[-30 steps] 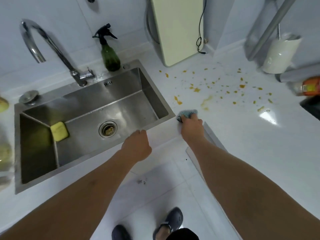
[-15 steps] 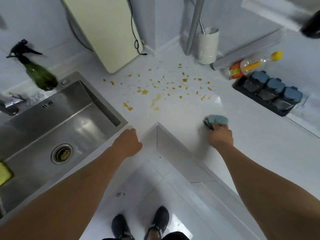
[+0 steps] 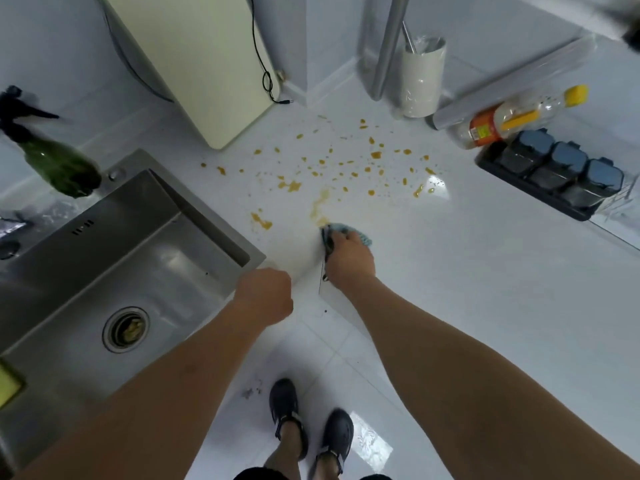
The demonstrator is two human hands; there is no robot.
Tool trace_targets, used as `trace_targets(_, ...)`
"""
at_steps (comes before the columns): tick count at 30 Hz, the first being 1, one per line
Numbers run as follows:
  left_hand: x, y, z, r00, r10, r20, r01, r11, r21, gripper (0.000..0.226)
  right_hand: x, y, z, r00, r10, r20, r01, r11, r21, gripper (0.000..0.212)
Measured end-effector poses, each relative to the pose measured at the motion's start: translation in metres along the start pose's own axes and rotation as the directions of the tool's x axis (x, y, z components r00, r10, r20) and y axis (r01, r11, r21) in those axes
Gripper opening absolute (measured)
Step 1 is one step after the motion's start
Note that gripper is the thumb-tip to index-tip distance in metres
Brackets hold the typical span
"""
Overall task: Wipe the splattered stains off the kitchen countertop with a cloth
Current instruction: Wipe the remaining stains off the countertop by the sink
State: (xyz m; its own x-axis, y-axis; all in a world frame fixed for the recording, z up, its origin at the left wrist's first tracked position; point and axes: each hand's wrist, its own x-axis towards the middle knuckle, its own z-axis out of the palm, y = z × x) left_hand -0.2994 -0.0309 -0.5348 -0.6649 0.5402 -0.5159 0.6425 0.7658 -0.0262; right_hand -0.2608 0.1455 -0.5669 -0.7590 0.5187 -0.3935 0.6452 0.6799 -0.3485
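Head view: right hand grips cloth – cloth pokes out past the knuckles, at the stains' near edge; left hand fisted, empty.

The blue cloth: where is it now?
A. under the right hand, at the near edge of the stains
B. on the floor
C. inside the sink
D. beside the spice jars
A: the right hand presses the blue cloth on the countertop, beside the nearest smear of the stains.
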Motion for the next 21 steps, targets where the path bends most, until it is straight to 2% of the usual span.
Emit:
trace_targets(2,0.005,-0.004,-0.001,1.0,0.002,-0.007,-0.002,1.0,-0.005,0.019,0.001,-0.011,0.007,1.0,-0.016,0.009,0.016,1.0,-0.016,0.057)
trace_targets(4,0.017,-0.007,-0.008,0.999,0.011,-0.031,-0.013,0.998,-0.066,0.022,0.0,0.0,0.003,0.999,0.028,-0.028,-0.028,1.0,-0.014,0.047)
trace_targets(7,0.039,-0.001,-0.027,0.997,0.017,-0.07,-0.03,0.981,-0.193,0.026,-0.005,0.043,-0.012,0.989,0.143,-0.04,-0.144,0.989,-0.019,0.055)
trace_targets(9,0.051,0.01,-0.04,0.994,0.05,-0.095,-0.076,0.951,-0.298,0.021,-0.013,0.081,-0.028,0.966,0.257,-0.037,-0.256,0.966,0.012,0.064)
trace_targets(11,0.064,0.028,-0.048,0.985,0.155,-0.078,-0.173,0.923,-0.343,0.01,-0.027,0.126,-0.044,0.905,0.42,-0.066,-0.418,0.908,0.038,0.062)
trace_targets(13,0.071,0.043,-0.051,0.976,0.216,-0.025,-0.211,0.914,-0.346,0.034,-0.046,0.166,-0.056,0.806,0.584,-0.096,-0.574,0.811,0.11,0.049)
trace_targets(15,0.077,0.059,-0.052,0.964,0.267,-0.005,-0.253,0.909,-0.332,0.042,-0.065,0.186,-0.058,0.689,0.716,-0.117,-0.684,0.695,0.222,0.036)
trace_targets(16,0.078,0.066,-0.053,0.959,0.283,0.005,-0.266,0.91,-0.319,0.044,-0.07,0.184,-0.053,0.664,0.736,-0.132,-0.698,0.673,0.245,0.033)
trace_targets(17,0.081,0.074,-0.052,0.952,0.306,0.009,-0.289,0.908,-0.304,0.046,-0.074,0.177,-0.045,0.67,0.728,-0.145,-0.687,0.682,0.25,0.035)
trace_targets(18,0.082,0.082,-0.052,0.946,0.323,0.019,-0.304,0.908,-0.287,0.049,-0.075,0.164,-0.035,0.721,0.676,-0.153,-0.635,0.733,0.245,0.04)
trace_targets(20,0.083,0.1,-0.053,0.927,0.372,0.044,-0.348,0.899,-0.266,0.055,-0.077,0.135,-0.016,0.875,0.464,-0.135,-0.433,0.877,0.209,0.056)
trace_targets(21,0.083,0.106,-0.053,0.916,0.397,0.061,-0.369,0.892,-0.261,0.058,-0.078,0.124,-0.009,0.923,0.366,-0.116,-0.345,0.923,0.169,0.062)
